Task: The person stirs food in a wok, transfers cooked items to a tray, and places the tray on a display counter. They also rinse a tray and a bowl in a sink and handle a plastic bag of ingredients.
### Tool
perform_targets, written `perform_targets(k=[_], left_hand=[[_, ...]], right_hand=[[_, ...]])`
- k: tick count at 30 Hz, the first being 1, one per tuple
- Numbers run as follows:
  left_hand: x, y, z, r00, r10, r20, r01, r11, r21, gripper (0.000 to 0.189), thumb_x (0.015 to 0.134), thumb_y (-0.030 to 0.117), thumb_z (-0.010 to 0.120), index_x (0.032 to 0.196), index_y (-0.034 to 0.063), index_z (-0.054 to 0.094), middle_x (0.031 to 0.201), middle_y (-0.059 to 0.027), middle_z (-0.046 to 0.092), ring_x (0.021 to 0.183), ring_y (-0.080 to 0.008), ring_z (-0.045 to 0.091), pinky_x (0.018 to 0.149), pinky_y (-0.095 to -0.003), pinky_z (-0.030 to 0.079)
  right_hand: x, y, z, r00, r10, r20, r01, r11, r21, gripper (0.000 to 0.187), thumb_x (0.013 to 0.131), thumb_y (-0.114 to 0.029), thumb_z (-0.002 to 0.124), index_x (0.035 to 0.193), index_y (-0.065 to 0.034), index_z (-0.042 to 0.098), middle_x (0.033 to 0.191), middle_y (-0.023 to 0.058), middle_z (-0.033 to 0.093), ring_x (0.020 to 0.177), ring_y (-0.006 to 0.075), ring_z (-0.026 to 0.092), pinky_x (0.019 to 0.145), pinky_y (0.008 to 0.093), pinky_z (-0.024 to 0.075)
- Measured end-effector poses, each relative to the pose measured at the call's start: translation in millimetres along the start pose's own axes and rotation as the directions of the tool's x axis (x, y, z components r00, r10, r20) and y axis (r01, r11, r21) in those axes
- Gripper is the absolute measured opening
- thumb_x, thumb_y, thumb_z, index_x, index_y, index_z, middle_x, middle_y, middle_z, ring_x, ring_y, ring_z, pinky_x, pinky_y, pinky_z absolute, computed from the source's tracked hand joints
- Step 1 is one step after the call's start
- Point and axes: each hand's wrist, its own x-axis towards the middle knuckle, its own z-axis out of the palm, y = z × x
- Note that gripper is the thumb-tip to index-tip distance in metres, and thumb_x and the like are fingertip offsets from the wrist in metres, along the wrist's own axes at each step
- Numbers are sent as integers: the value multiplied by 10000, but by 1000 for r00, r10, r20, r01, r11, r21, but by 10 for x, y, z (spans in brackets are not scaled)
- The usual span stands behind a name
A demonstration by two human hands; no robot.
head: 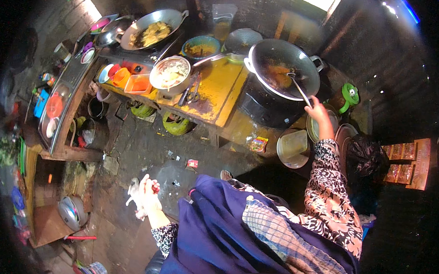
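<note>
My right hand (319, 114) grips the handle of a metal ladle (300, 88). Its head rests in a large wok (259, 80) holding reddish-brown food or sauce. The wok sits on a dark stove (267, 108) at the right end of the counter. To the lower left, my left hand (150, 194) hangs over the floor with nothing seen in it, its fingers loosely bent and overexposed. Just behind that hand, a small grey-and-white cat (133, 192) is partly covered from view.
On the yellow counter (224, 90) stand a pot of pale mixture (171, 72), an orange tray (138, 84) and scissors (195, 94). A second wok (150, 29) with frying pieces is farther left. Green gas cylinders (176, 123) stand underneath. Lids (293, 159) and a black bag (365, 154) lie right.
</note>
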Motion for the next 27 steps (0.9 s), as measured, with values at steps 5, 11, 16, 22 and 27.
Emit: perform_targets(k=[5, 11, 16, 22, 27], left_hand=[[56, 114, 350, 999, 21, -50, -19, 999, 44, 257, 856, 121, 535, 1097, 33, 540, 768, -66, 574, 625, -119, 529, 577, -219, 443], [146, -23, 555, 996, -23, -89, 25, 999, 23, 232, 863, 122, 530, 1068, 16, 555, 751, -75, 580, 598, -125, 531, 547, -219, 446], [262, 78, 774, 1000, 3, 4, -3, 1000, 31, 242, 869, 120, 524, 1090, 26, 555, 784, -70, 584, 635, -116, 535, 589, -215, 453], [332, 168, 933, 997, 61, 38, -61, 998, -2, 242, 866, 116, 531, 1089, 26, 560, 793, -65, 582, 644, -108, 535, 614, -224, 459], [325, 217, 451, 975, 222, -8, -222, 968, -117, 244, 849, 106, 562, 1072, 7, 558, 771, -75, 581, 627, -106, 529, 599, -214, 456]], right_hand=[[-15, 149, -467, 973, -148, 175, 118, 978, 173, 405, 803, -148, 563, 1201, -126, 496, 1037, 177, 601, 922, 286, 600, 792, 351, 463], [-301, 149, -810, 945, 1, 328, -110, 943, 315, 355, 785, -113, 596, 1139, -126, 576, 705, 76, 627, 448, 121, 546, 426, 282, 455], [278, -62, -373, 946, 21, 322, -198, 826, 527, 333, 853, -149, 521, 1182, -97, 530, 697, 30, 585, 469, 103, 519, 414, 253, 448], [641, 542, -513, 843, 54, 535, -416, 695, 586, 249, 905, -190, 452, 1095, -63, 553, 704, 6, 561, 499, 60, 483, 385, 188, 391], [601, 276, -162, 879, -19, 476, -404, 501, 765, 248, 885, -176, 507, 1071, -24, 566, 775, 14, 584, 539, 52, 506, 400, 129, 367]])
